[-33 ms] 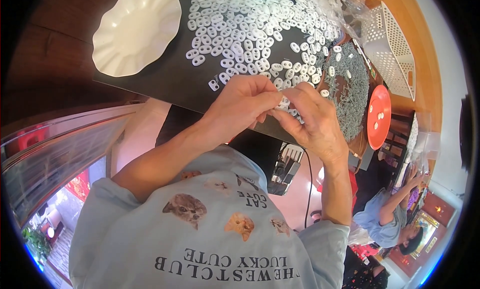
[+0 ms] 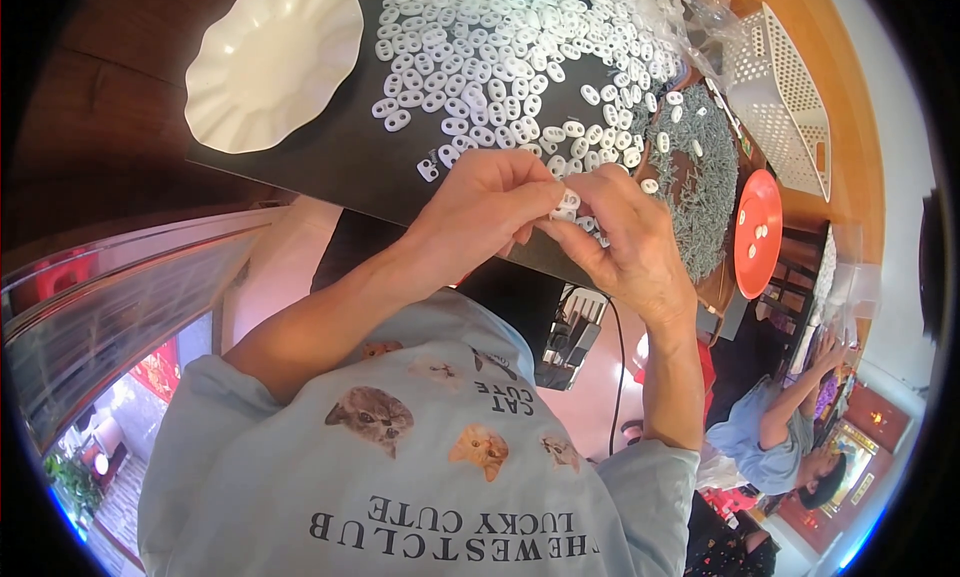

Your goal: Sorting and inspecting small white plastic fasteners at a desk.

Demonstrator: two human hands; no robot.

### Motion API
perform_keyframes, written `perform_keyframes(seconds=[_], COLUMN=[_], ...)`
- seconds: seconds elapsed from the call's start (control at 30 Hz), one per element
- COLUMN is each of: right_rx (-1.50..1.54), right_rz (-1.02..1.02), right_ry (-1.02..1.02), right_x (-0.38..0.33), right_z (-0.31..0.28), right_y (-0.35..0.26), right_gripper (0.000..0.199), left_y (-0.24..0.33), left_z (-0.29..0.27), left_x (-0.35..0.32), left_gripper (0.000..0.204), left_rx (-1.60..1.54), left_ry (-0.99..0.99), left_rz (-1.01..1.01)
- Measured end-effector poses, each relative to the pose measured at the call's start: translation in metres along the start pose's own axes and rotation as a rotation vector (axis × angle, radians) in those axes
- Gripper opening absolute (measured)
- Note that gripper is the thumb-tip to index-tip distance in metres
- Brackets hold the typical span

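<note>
My left hand (image 2: 488, 205) is closed in a pinch at the table's near edge. Between its fingertips is a small white oval plastic piece with two holes (image 2: 568, 200). My right hand (image 2: 632, 235) meets it from the right, thumb and forefinger bent around the same spot; whatever its fingertips grip is hidden. Just beyond both hands, many loose white two-holed pieces (image 2: 480, 82) spread over the dark tabletop (image 2: 330, 172). To the right of my right hand lies a broad heap of small grey screws (image 2: 703, 192), with a few white pieces on top.
A cream scalloped dish (image 2: 275, 67) stands at the far left. On the right are a red plate (image 2: 757, 239) with a few white pieces and a white perforated basket (image 2: 775, 97). Clear plastic bags (image 2: 690, 17) lie at the back. Another person (image 2: 765, 427) sits at the lower right.
The white piece at my fingertips shows a little more, as the right fingers have shifted slightly. Everything else is unchanged.
</note>
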State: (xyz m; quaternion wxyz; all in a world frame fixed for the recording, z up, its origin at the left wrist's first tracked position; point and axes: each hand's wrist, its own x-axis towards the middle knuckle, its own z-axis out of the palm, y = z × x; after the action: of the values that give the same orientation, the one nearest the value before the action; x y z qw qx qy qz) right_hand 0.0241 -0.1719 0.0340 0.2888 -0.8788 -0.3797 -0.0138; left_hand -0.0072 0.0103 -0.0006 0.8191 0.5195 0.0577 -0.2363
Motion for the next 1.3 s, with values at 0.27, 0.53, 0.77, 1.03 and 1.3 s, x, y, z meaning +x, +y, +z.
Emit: perform_keyframes(seconds=[0.27, 0.53, 0.77, 1.03, 1.3], right_rx=[0.676, 0.946, 0.998, 0.801, -0.144], right_rz=[0.522, 0.676, 0.715, 0.556, 0.037], right_ry=[-0.062, -0.18, -0.24, -0.191, 0.02], right_x=[-0.014, -0.009, -0.008, -0.012, -0.011], right_z=[0.009, -0.001, 0.0, 0.002, 0.01], right_y=[-0.006, -0.003, -0.001, 0.003, -0.015], right_gripper=[0.017, 0.013, 0.016, 0.017, 0.03], left_y=[-0.006, -0.007, -0.005, -0.002, 0.006], left_z=[-0.001, -0.003, -0.005, -0.006, 0.0], left_x=[-0.001, 0.0, -0.001, 0.0, -0.003], left_gripper=[0.02, 0.017, 0.019, 0.02, 0.02], left_rx=[0.11, 0.152, 0.114, 0.042, 0.032], left_ry=[0.015, -0.018, -0.032, -0.017, -0.015], left_rz=[0.124, 0.15, 0.093, 0.014, -0.066])
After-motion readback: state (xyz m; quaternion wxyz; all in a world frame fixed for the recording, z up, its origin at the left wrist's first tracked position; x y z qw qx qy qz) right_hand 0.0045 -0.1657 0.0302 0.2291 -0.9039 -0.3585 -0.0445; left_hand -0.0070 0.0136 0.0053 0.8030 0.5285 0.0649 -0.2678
